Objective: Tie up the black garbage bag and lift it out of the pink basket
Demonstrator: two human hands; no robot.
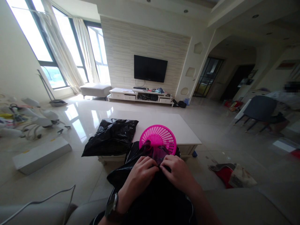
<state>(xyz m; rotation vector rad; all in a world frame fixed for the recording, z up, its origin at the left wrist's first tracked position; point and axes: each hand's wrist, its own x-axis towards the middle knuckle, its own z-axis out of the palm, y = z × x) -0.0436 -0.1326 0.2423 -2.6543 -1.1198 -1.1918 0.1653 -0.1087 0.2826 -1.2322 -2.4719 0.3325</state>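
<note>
Both my hands meet in front of me over a black plastic bag [122, 176] that lies across my lap. My left hand [140, 173] has its fingers curled and pinches the bag's edge. My right hand [179, 173] is closed on the same edge right beside it. A pink plastic basket [157, 139] sits partly inside the bag, its latticed bottom turned toward me, just beyond my fingers. A watch is on my left wrist.
A white coffee table [178, 128] stands ahead with another black bag [110, 137] on its left end. A white box [41, 154] and toys lie on the floor at left. A red item [231, 176] lies at right. A person sits at the far right behind a dark chair [259, 109].
</note>
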